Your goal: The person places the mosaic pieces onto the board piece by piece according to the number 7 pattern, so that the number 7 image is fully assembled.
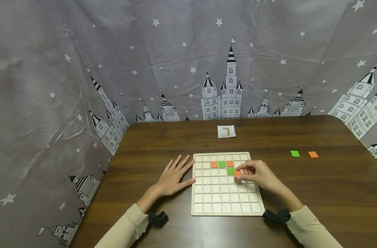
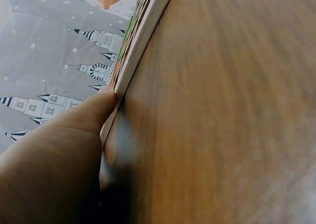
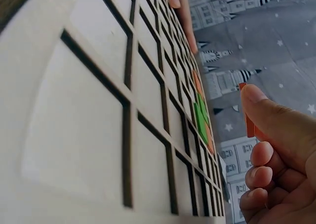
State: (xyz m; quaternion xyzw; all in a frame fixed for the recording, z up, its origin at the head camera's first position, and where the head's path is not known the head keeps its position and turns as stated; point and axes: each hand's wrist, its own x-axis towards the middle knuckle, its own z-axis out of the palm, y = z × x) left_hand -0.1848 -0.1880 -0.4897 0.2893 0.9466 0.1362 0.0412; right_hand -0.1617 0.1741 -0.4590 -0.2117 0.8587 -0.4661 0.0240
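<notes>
A pale wooden grid board (image 1: 216,198) lies on the brown table, divided into square cells. My right hand (image 1: 257,175) pinches an orange square tile (image 1: 237,173) between thumb and fingers over the board; in the right wrist view this tile (image 3: 249,114) is seen edge-on, raised off the grid. Set in the upper cells are two orange tiles (image 1: 214,164) with a green tile (image 1: 221,164) between them, and another green tile (image 1: 230,171) below the right one. My left hand (image 1: 173,179) rests spread on the table, thumb and fingertips at the board's left edge.
Behind the board lies a small printed card (image 1: 226,131) with a coloured grid pattern. To the right, a loose green tile (image 1: 295,154) and a loose orange tile (image 1: 313,154) lie on the table (image 1: 340,193). A grey curtain (image 1: 176,51) with castles and stars hangs behind.
</notes>
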